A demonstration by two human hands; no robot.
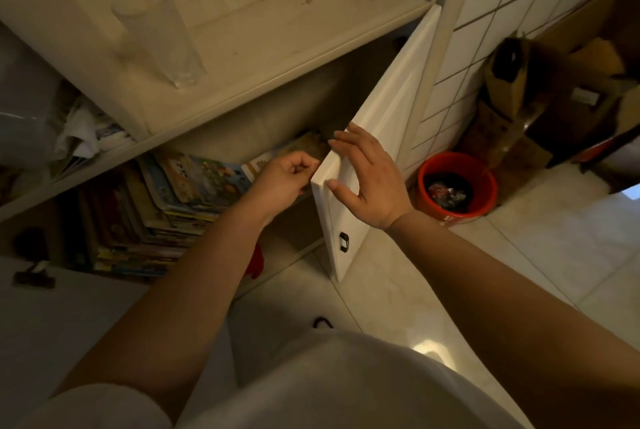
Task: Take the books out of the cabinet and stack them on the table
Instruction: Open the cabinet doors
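A stack of colourful picture books (194, 186) lies flat inside the open lower cabinet, with more books (104, 220) standing upright to its left. The white cabinet door (377, 117) stands swung open to the right. My right hand (367, 175) rests on the door's top edge with spread fingers and the thumb on its face. My left hand (280, 182) hovers just left of that edge, in front of the books, fingers curled and holding nothing.
A clear glass vase (162, 37) stands on the shelf above the cabinet. Papers and plastic (79, 130) fill the compartment at left. An orange bucket (457, 186) with rubbish sits on the tiled floor at right, beside cardboard boxes (519, 99).
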